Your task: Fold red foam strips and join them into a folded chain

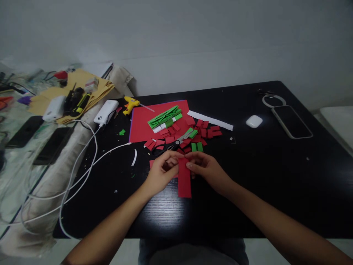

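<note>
A red paper strip (184, 184) hangs down between my two hands over the front middle of the black table. My left hand (162, 171) pinches its upper left edge, thumb on the near face. On the other side my right hand (208, 169) is closed on the top right edge, its thumb against the paper. Just beyond my hands lie scissors (165, 148) with dark handles, blades pointing to the right. Around them are many small folded red paper pieces (204, 132) and a few green ones (196, 147).
A red sheet (138, 129) bears a folded green paper strip (164, 117). Behind it lies a yellow glue gun (130, 105). A white strip (211, 120), a white earbud case (254, 121) and a phone (291, 122) are to the right. White cables (95, 147) cross the left side beside a power bank (107, 111).
</note>
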`<state>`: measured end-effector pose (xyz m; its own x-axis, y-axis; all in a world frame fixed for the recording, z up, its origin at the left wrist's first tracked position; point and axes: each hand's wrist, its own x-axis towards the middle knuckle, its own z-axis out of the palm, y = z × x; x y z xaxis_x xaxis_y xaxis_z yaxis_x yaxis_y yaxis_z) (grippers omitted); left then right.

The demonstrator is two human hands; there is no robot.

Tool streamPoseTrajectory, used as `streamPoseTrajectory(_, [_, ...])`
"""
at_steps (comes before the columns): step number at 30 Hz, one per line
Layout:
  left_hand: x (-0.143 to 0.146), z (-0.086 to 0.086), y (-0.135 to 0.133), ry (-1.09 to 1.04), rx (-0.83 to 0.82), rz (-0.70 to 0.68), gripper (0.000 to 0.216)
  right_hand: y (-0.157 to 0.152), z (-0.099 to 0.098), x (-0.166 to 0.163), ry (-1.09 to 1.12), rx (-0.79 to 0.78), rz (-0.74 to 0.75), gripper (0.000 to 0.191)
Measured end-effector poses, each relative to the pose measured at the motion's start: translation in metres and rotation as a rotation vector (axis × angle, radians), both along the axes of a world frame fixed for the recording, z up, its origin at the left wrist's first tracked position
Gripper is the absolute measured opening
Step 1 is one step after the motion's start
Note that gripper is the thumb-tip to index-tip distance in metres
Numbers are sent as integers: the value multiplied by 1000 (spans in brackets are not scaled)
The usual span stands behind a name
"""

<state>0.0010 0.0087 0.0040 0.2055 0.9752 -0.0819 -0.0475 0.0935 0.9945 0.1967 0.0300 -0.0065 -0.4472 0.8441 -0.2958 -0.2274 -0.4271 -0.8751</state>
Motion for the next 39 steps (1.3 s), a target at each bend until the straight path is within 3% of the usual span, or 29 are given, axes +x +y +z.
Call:
streamPoseTrajectory(8, [2, -3, -2, 273, 173, 149, 14, -3, 1, 0, -49, 82, 23, 39])
streamPoseTrajectory(17, [6, -6, -4, 21, -11, 132, 33, -5, -2, -2, -115, 87, -22, 29])
streamPoseTrajectory(29, [5, 3, -1, 128, -4, 33, 32, -3, 4, -1, -158, 126, -56, 26])
streamPoseTrajectory(32, [1, 5, 1, 116, 33, 139, 32, -3, 7, -1, -131, 129, -55, 27])
streamPoseTrajectory(34, [-5, 7, 3, 70, 60, 301, 33, -2, 8, 0, -134, 128, -94, 28])
streamPoseTrajectory(36, [-11, 8, 5, -39, 95, 424, 21, -1, 8, 2, -152, 113, -159, 29])
streamPoseTrajectory(39, [-16, 8, 7, -145, 153, 482, 11, 0, 8, 4, -154, 88, -218, 30])
